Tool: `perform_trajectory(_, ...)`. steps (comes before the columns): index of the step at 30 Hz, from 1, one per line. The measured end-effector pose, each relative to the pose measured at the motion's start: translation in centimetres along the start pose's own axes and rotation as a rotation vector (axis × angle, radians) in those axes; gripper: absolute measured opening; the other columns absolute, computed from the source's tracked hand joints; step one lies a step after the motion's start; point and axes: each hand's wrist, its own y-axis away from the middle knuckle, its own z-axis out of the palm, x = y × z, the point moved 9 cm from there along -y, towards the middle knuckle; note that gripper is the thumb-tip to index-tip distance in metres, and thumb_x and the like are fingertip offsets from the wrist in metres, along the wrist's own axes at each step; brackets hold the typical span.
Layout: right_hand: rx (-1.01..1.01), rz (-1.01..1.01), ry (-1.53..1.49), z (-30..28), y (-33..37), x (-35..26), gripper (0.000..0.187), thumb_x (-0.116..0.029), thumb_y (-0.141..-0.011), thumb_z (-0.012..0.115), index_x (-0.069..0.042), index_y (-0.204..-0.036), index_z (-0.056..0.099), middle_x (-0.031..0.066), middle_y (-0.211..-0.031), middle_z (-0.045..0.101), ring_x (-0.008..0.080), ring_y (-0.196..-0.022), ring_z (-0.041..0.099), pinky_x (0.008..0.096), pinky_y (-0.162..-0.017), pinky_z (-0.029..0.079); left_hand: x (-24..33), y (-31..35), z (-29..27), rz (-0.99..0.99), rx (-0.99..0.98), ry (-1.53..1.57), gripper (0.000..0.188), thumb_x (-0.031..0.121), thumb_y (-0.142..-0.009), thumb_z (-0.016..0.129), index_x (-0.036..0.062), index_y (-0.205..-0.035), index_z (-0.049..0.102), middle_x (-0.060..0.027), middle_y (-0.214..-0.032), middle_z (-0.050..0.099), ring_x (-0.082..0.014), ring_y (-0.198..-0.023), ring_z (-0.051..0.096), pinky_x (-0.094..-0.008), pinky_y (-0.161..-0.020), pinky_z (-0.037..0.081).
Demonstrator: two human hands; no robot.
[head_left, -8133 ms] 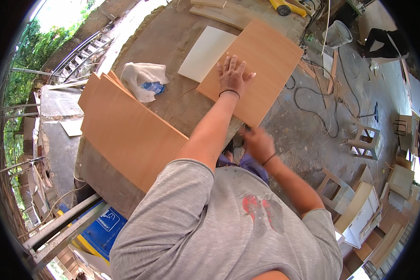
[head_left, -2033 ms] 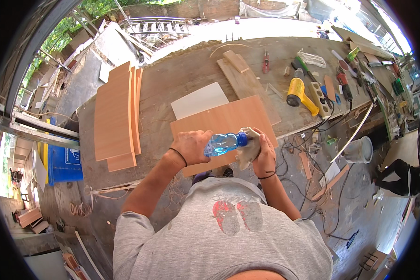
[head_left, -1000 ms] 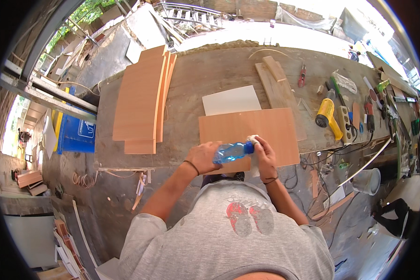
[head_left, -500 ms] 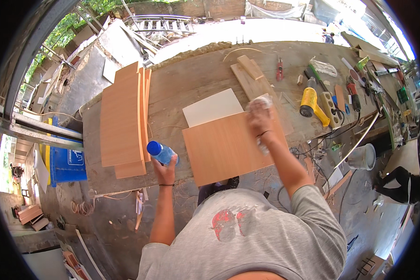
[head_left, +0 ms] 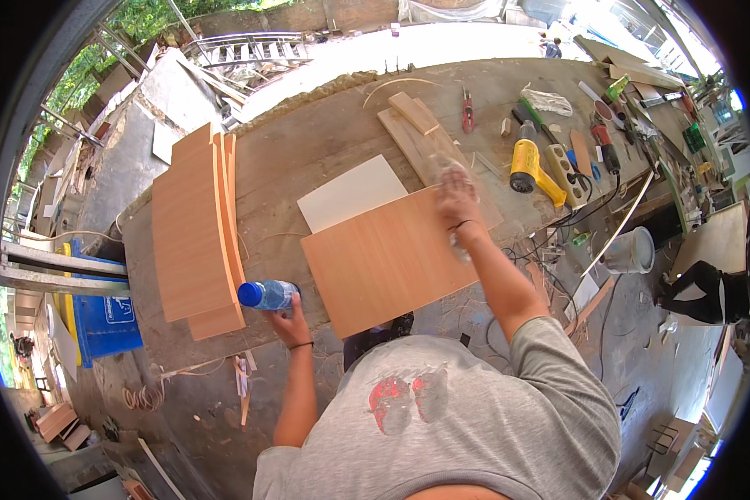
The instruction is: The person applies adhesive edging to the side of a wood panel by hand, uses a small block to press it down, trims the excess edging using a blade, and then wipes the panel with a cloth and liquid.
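Observation:
A clear plastic bottle [head_left: 273,294] with a blue cap lies tilted in my left hand [head_left: 292,323], whose fingers wrap its base; the cap points left. My right hand [head_left: 458,200] presses a whitish rag [head_left: 448,167] onto the right edge of a wood-grain panel [head_left: 387,258]. That panel lies flat at the near edge of the workbench [head_left: 275,183]. A white panel [head_left: 352,193] sticks out from beneath its far side. The fingers of my right hand are partly covered by the rag.
Several wood-grain panels [head_left: 193,229] are stacked at the bench's left. Wooden boards [head_left: 404,137] lie beyond my right hand. To the right are red pliers [head_left: 467,111], a yellow heat gun [head_left: 532,171], a power strip [head_left: 565,175] and a grinder [head_left: 603,142]. A bucket [head_left: 632,250] stands on the floor.
The bottle in my left hand has tipped further toward lying sideways. My right hand stays at the panel's right edge with the rag. The whole view has shifted slightly.

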Motion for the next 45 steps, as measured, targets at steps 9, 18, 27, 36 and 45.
perform_trajectory(9,-0.027,-0.261,-0.086,2.0,11.4,-8.4,0.059,-0.026,-0.091,0.041,-0.005,-0.146,0.031,0.0161,-0.154,0.026,0.0323,-0.144,0.019,0.0537,-0.115,0.011,1.2,11.0,5.1,-0.646,-0.586,0.247,0.048,0.043,-0.095,0.054,-0.0012,-0.113,0.045,-0.0108,-0.081,0.062,-0.0146,-0.045,0.056,-0.0244,-0.040,0.044)
perform_trajectory(18,0.139,-0.075,0.198,-3.3,15.1,-0.4,0.055,-0.027,-0.090,0.043,0.005,-0.135,0.042,0.0210,-0.140,0.045,0.0328,-0.134,0.038,0.0532,-0.108,0.027,1.1,10.9,6.4,-0.606,-0.623,0.245,0.041,0.043,-0.098,0.046,0.0022,-0.095,0.048,-0.0065,-0.070,0.057,-0.0122,-0.045,0.053,-0.0242,-0.037,0.042)
perform_trajectory(27,0.176,0.133,0.060,-5.4,13.1,3.3,0.057,-0.027,-0.089,0.045,0.004,-0.136,0.040,0.0221,-0.142,0.041,0.0377,-0.137,0.032,0.0504,-0.112,0.024,2.6,10.5,6.7,-0.588,-0.662,0.214,0.041,0.043,-0.099,0.045,0.0027,-0.093,0.048,-0.0056,-0.069,0.056,-0.0114,-0.045,0.052,-0.0239,-0.037,0.041)
perform_trajectory(36,-0.103,0.107,0.043,-4.5,11.2,1.5,0.037,-0.023,-0.086,0.050,-0.003,-0.117,0.053,0.0205,-0.133,0.048,0.0395,-0.128,0.040,0.0526,-0.108,0.028,-0.6,11.6,6.0,-0.792,-0.703,0.446,0.043,0.046,-0.099,0.040,0.0058,-0.104,0.054,-0.0074,-0.076,0.063,-0.0152,-0.056,0.062,-0.0267,-0.047,0.049)
perform_trajectory(45,-0.222,-0.534,0.078,3.6,16.9,-16.6,0.061,-0.036,-0.089,0.048,-0.004,-0.141,0.040,0.0171,-0.149,0.032,0.0311,-0.142,0.023,0.0557,-0.114,0.012,0.8,11.4,5.6,-0.892,-0.819,0.453,0.043,0.042,-0.099,0.041,0.0057,-0.114,0.058,-0.0090,-0.099,0.067,-0.0207,-0.080,0.069,-0.0326,-0.068,0.056)
